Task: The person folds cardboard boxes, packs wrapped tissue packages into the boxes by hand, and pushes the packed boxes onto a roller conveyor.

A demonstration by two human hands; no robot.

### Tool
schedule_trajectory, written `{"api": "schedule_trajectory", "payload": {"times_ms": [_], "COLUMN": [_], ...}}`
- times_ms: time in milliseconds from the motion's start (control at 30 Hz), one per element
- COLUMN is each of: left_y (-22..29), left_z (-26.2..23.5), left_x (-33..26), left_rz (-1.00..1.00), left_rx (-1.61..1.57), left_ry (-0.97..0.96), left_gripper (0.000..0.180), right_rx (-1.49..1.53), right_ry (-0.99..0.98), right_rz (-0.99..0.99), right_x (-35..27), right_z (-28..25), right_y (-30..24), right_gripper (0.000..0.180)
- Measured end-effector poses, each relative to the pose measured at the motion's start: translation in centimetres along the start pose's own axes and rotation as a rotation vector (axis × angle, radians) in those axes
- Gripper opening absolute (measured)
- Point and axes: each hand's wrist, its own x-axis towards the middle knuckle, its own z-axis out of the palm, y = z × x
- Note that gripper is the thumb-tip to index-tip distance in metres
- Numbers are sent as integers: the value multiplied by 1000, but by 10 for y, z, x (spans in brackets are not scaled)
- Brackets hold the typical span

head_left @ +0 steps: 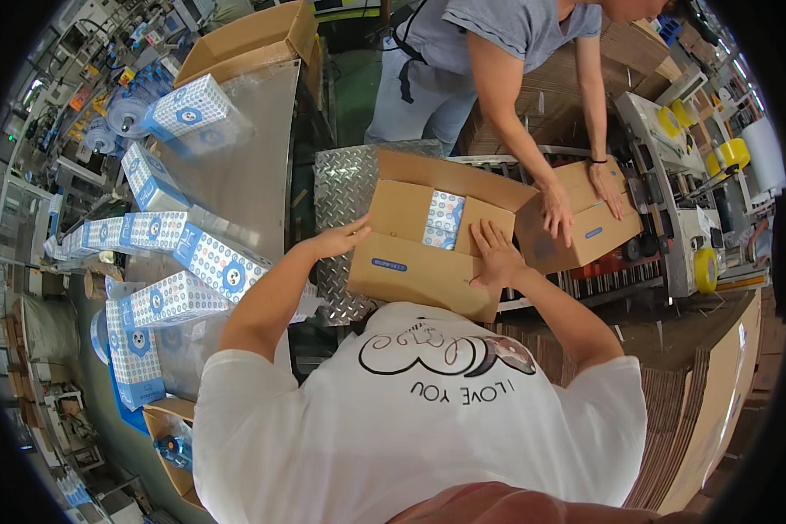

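Note:
In front of me a brown cardboard carton (pixel 402 255) sits on a diamond-plate metal surface (pixel 336 175). Its two short flaps are folded inward, while the long far and near flaps are not folded over them. Through the gap between them shows a white package with blue pattern (pixel 444 220). My left hand (pixel 345 238) touches the carton's left edge with its fingers stretched out. Flat on the right short flap lies my right hand (pixel 496 255), fingers spread. Neither hand is closed around anything.
A co-worker (pixel 506 52) leans over a second carton (pixel 589 223) on the roller conveyor, right, beside a tape machine (pixel 672 140). Blue-and-white packages (pixel 231 266) lie on the metal table (pixel 262 131) at left. Flattened cardboard (pixel 699 402) is stacked at lower right.

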Motion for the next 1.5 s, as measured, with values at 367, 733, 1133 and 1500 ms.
{"api": "schedule_trajectory", "payload": {"times_ms": [367,733,1133,1500], "left_y": [-35,18,38,228], "left_z": [5,67,58,204], "left_x": [-28,88,113,200], "left_rz": [-8,416,272,225], "left_rx": [-158,-591,-851,-858], "left_ry": [321,680,411,849], "left_gripper": [98,118,82,83], "right_rx": [136,204,815,187], "right_ry": [50,873,749,733], "right_rz": [53,85,341,223], "right_x": [11,1,48,37], "right_z": [14,12,57,27], "right_y": [0,-26,64,206], "right_gripper": [130,78,60,65]}}
